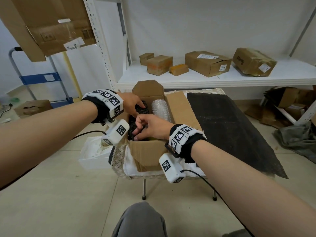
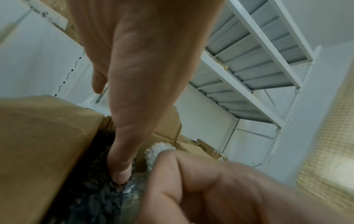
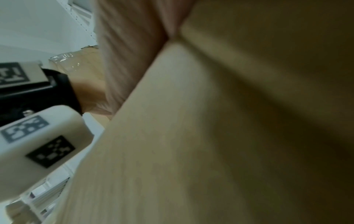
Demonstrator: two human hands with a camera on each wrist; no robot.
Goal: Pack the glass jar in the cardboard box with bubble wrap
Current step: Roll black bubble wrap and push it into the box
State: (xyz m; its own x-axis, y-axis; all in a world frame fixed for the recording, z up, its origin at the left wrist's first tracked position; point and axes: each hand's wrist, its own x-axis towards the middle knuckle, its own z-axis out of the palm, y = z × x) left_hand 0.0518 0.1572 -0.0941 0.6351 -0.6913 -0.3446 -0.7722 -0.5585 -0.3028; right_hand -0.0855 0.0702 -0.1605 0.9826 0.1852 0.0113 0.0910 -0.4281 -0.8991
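The person's grey knee (image 1: 140, 219) is closest. Both hands reach into the cardboard box (image 1: 148, 154). The right hand (image 1: 148, 129) curls round the black-wrapped glass jar (image 1: 136, 117); the left hand (image 1: 131, 103) presses its far end. Glass breaks easily, so holding both padded ends seems safest.

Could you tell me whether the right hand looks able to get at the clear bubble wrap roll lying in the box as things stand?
Probably yes. The clear bubble wrap roll lies uncovered in the open cardboard box, just beyond the right hand, with nothing above it; that hand is busy in the dark wrap.
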